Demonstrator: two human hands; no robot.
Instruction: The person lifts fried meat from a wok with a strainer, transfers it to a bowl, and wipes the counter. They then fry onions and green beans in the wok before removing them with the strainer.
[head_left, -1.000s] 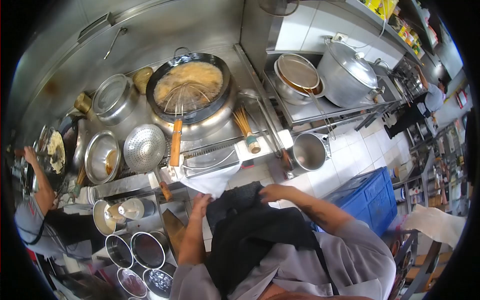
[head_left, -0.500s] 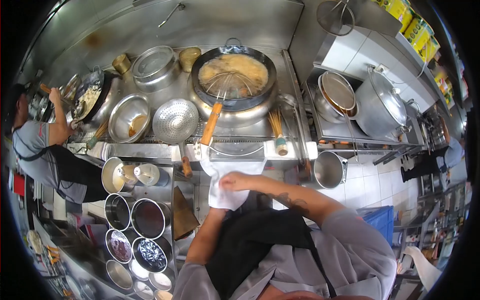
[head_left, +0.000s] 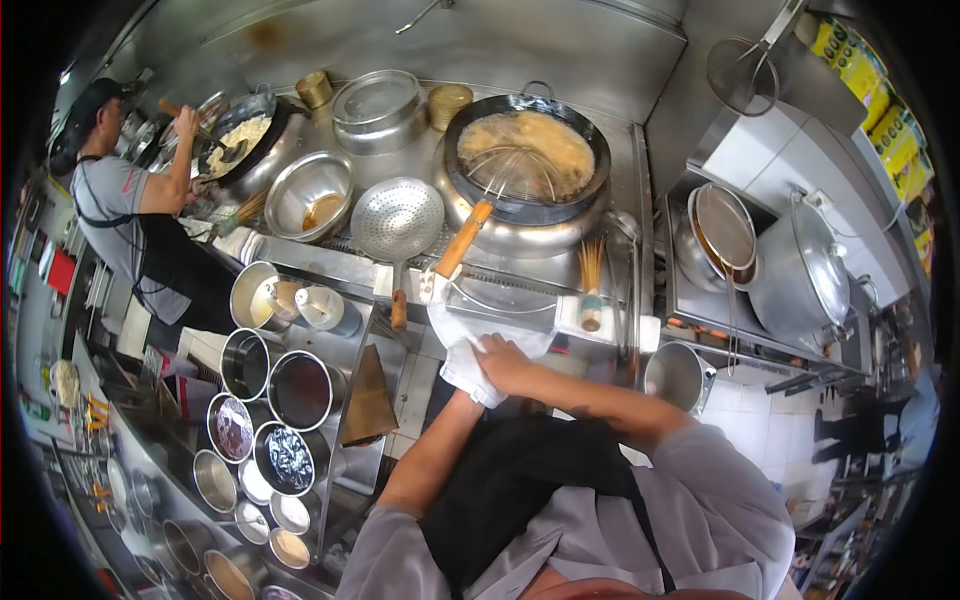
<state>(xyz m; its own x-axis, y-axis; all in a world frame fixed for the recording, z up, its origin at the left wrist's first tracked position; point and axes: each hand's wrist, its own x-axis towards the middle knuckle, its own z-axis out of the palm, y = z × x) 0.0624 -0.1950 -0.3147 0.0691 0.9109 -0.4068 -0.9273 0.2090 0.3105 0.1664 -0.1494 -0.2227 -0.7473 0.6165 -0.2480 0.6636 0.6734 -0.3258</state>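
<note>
A white cloth (head_left: 470, 345) hangs from the front edge of the steel stove counter. My right hand (head_left: 505, 362) lies on top of it, fingers curled around the bunched lower part. My left hand (head_left: 462, 392) is mostly hidden beneath the cloth and the right hand, wrapped in it. Straight ahead sits a large black wok (head_left: 527, 160) of bubbling oil, with a wire skimmer resting in it and its wooden handle (head_left: 462, 240) pointing toward me. My black apron (head_left: 510, 480) fills the lower view.
A perforated steel ladle (head_left: 397, 225), steel bowl (head_left: 308, 195) and lidded pot (head_left: 378, 105) stand left of the wok. A bamboo brush (head_left: 590, 290) lies at the right. Several sauce pots (head_left: 290, 400) line the left counter. Another person (head_left: 140, 220) cooks at far left. Large pots (head_left: 800, 270) sit right.
Both hands rose from my apron to the white cloth and gathered it. The view swung left, so the wok shifted right and the other cook came into fuller view.
</note>
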